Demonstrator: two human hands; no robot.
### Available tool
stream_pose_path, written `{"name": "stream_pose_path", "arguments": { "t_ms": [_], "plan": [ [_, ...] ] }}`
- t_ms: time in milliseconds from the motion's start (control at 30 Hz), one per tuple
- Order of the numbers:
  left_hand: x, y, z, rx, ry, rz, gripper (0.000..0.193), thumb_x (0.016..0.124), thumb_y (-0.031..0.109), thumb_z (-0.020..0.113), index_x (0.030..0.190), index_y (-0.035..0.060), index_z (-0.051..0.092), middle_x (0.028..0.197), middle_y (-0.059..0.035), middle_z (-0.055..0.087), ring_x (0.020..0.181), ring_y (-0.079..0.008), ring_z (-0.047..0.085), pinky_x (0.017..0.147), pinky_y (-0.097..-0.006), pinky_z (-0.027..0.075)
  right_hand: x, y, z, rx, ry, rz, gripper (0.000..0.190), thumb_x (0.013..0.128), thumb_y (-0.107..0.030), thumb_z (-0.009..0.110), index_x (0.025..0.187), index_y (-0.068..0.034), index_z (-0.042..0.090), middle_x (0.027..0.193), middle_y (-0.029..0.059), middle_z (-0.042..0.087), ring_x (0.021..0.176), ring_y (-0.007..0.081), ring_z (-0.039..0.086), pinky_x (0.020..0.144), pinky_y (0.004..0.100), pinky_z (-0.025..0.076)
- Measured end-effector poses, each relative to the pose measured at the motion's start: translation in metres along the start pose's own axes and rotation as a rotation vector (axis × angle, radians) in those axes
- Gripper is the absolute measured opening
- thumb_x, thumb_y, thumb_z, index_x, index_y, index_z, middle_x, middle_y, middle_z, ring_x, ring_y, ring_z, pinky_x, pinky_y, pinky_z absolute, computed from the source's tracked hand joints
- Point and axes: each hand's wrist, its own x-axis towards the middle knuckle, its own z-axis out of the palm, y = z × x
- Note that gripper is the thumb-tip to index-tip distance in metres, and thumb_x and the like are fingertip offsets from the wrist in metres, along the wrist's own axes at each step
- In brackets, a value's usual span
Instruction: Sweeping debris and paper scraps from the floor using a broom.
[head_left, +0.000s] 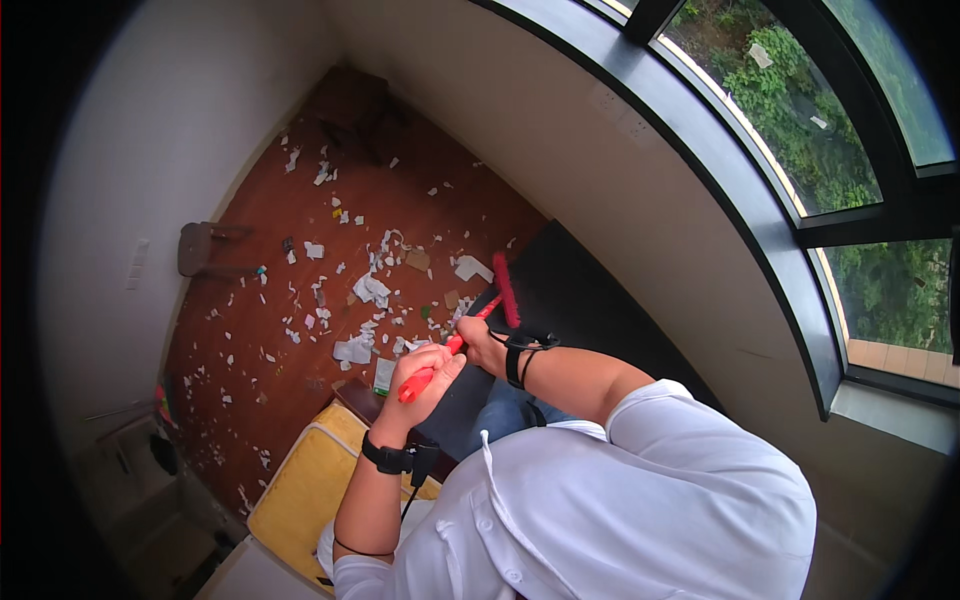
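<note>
A red broom is held in front of me by its handle (424, 384). My left hand (429, 367) is wrapped around the upper end of the handle, and my right hand (478, 341) grips it farther down, towards the head. The red-bristled broom head (505, 291) is at the border of a dark surface (577, 277) and the reddish wood floor (300, 217). I cannot tell whether the bristles touch anything. Beside the head lies a white paper piece (474, 268). Crumpled white paper (371, 290) and many torn scraps are strewn over the floor.
A small stool (195, 249) is by the left wall, and a dark wooden piece of furniture (349, 105) fills the far corner. A yellow cushion (307, 480) is close on my left. Windows (780, 112) line the right wall. A brown cardboard piece (418, 259) lies among the scraps.
</note>
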Motion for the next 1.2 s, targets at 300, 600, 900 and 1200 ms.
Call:
{"name": "stream_pose_path", "arguments": {
  "t_ms": [300,600,900,1200],
  "plan": [
    [-0.008,0.034,-0.032,0.343,-0.112,0.285,0.036,0.083,0.014,0.077,0.064,0.0024,0.048,0.073,-0.0091,0.057,0.077,-0.0249,0.057,0.075,-0.0342,0.048,-0.025,-0.011,0.052,-0.094,-0.281,-0.162,0.011,0.087,-0.001,0.053,0.091,-0.006,0.045,0.065,0.0044,0.05,0.048,0.0157,0.05,0.042,0.0296,0.044],
    [0.006,-0.048,-0.003,0.039,-0.023,0.214,0.029,0.09,0.015,0.071,0.07,0.004,0.052,0.083,-0.0057,0.061,0.102,-0.0245,0.06,0.093,-0.0375,0.044,0.04,-0.05,0.006,-0.451,0.192,-0.286,0.033,0.087,-0.013,0.056,0.116,-0.011,0.04,0.076,0.0067,0.056,0.058,0.0188,0.06,0.049,0.0384,0.051],
    [-0.031,0.017,-0.045,0.308,-0.154,0.268,0.034,0.082,0.023,0.079,0.068,0.0044,0.053,0.075,-0.0068,0.06,0.094,-0.0264,0.062,0.082,-0.0368,0.049,-0.011,0.006,0.049,-0.312,-0.229,-0.14,0.025,0.088,-0.006,0.052,0.108,-0.016,0.04,0.073,0.0033,0.052,0.056,0.0171,0.055,0.048,0.0341,0.047],
    [-0.066,-0.033,-0.022,-0.137,0.409,-0.103,0.027,0.095,0.024,0.065,0.082,0.0015,0.06,0.096,-0.0074,0.064,0.1,-0.0202,0.062,0.09,-0.0316,0.045,-0.017,0.039,0.044,-0.179,-0.003,-0.008,0.035,0.087,-0.006,0.052,0.111,-0.02,0.031,0.078,0.0045,0.052,0.06,0.0194,0.059,0.047,0.0367,0.049]
  ]
}}
